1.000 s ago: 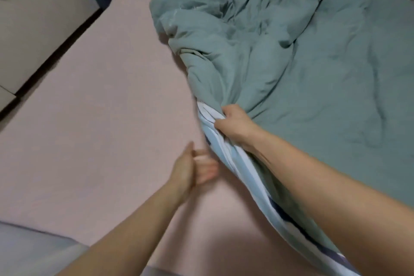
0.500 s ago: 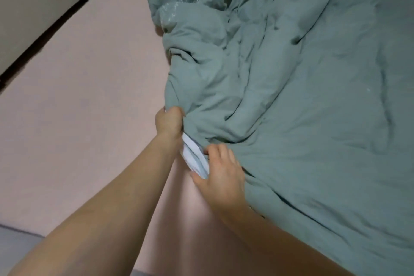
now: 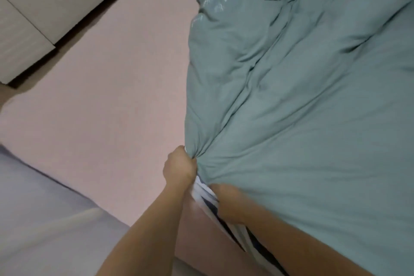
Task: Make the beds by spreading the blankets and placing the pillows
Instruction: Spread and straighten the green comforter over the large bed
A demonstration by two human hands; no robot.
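Teal blanket (image 3: 302, 119) covers rt half of frame, 12 to 5 o'clock, lying crumpled on pink bed sheet (image 3: 107, 101); deep folds bunch toward 12-1 o'clock, flatter near 3-4; faint pale print on fabric near 12, unreadable. L hand (image 3: 179, 167) at approx 6 o'clock, fist closed tight on blanket's edge, fabric puckering out from the grip. R hand (image 3: 228, 203) just beside it toward 5 o'clock, fingers curled round same edge, grasping where striped white/navy underside (image 3: 215, 210) shows; hands close but apart, striped fabric betw them. Both forearms enter from bottom edge. Pale cabinet (image 3: 33, 6) at 10-11 o'clock beside the bed, dark gap betw them. Grey fabric (image 3: 40, 219) at 7-8 o'clock, blurry, can't tell what it is.
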